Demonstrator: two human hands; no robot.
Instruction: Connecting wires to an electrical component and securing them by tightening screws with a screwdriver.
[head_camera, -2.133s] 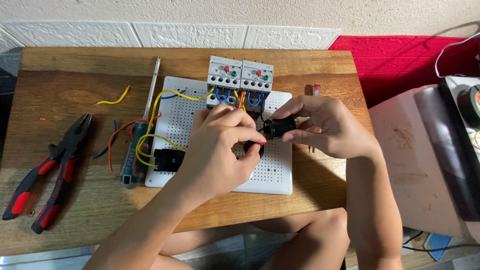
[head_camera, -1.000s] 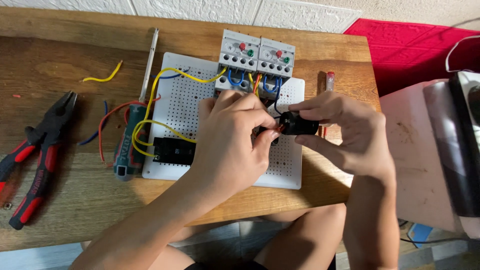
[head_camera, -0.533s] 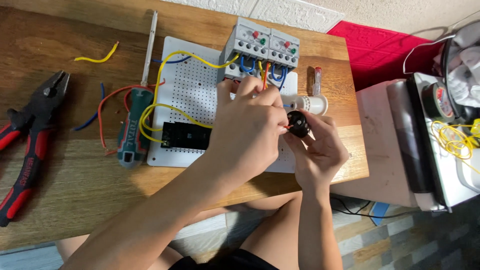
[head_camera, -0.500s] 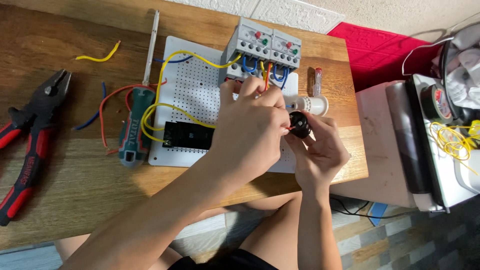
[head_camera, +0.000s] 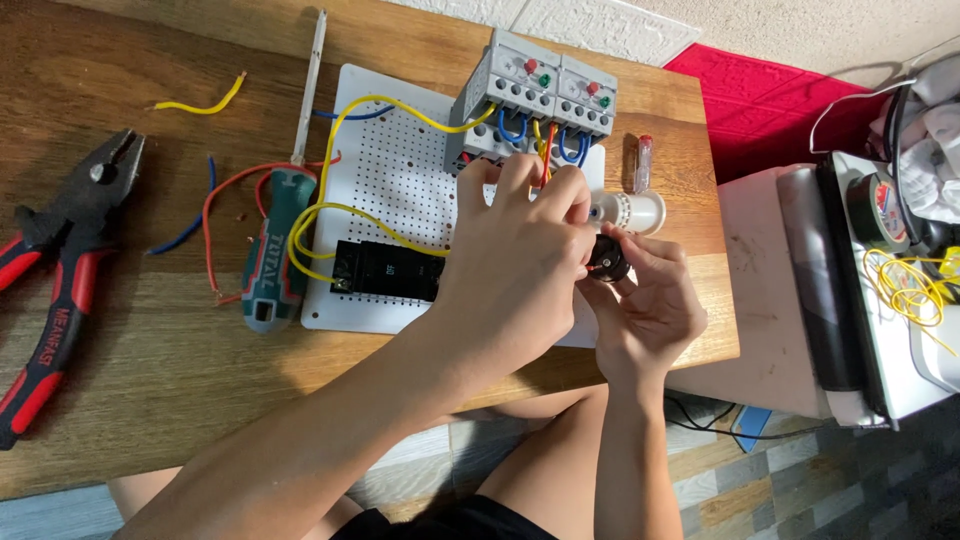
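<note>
Black round part — mostly hidden — pinched between left hand and right hand.

Two bare hands: left hand, right hand. One white perforated mounting board. Two grey relay blocks. One black rectangular breaker. One green-handled screwdriver. One pair of red-handled pliers. One loose short yellow wire.

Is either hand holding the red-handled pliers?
No: the red-handled pliers lie untouched at the left of the wooden table, while both hands work a small black round part.
</note>
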